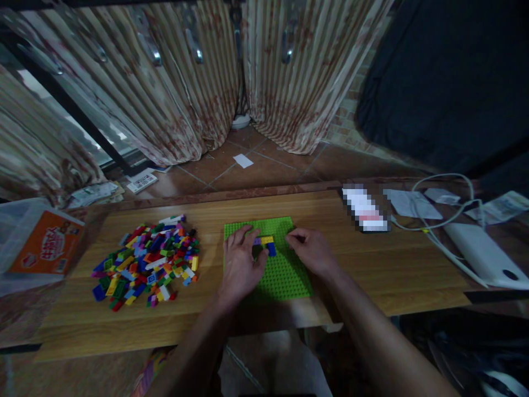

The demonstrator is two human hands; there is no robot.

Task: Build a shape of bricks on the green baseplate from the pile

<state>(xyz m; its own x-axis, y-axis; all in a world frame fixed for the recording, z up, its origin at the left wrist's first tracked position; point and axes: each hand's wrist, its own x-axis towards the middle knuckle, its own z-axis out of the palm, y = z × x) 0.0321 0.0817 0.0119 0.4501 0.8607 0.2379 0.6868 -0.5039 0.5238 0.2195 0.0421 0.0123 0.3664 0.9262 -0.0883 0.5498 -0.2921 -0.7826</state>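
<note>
A green studded baseplate (285,281) lies on the wooden table. A yellow brick (268,240), a blue brick (271,250) and a purple brick (257,241) sit together near its middle. My left hand (239,264) rests over the plate's left side with fingers apart, its index finger and thumb beside these bricks. At the plate's right edge, my right hand (312,249) has its thumb and fingertips pressed together. Whatever they may hold is hidden. To the left lies a loose pile of coloured bricks (152,259).
A clear plastic box with an orange label (45,242) stands at the far left. On the right are a phone (363,208) with a blurred screen, a white cable (433,242), papers (413,204) and a white device (487,256). Striped curtains (198,82) hang behind the table.
</note>
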